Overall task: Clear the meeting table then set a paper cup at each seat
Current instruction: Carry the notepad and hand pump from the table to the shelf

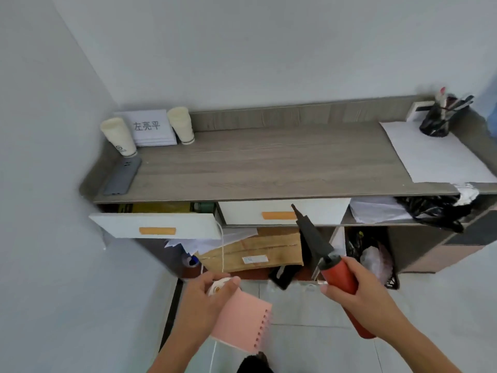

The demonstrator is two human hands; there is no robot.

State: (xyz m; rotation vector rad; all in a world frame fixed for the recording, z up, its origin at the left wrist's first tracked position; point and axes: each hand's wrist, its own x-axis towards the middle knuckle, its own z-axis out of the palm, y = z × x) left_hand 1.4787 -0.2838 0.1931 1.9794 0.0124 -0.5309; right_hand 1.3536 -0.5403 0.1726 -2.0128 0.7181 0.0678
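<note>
Our left hand curls round two things at once: a pink spiral-bound notebook, pinched along its upper edge, and a small white roll of string under the fingers. A thin white strand runs from the roll up towards the right corner of the open white drawer. Our right hand grips the red barrel of a hand pump, whose black handle points up and away from us.

Both hands are in front of a long grey wood-grain table that stands against the wall. Two cream paper cups stand at its far left end, well apart from our hands, with a white name card printed with dark characters between them. We cannot tell whether each is one cup or a stack. A flat grey device lies just in front of the left cup. At the right end a large white sheet lies flat, with a black pen holder on its far corner. A brown cardboard box sits below the drawers.
</note>
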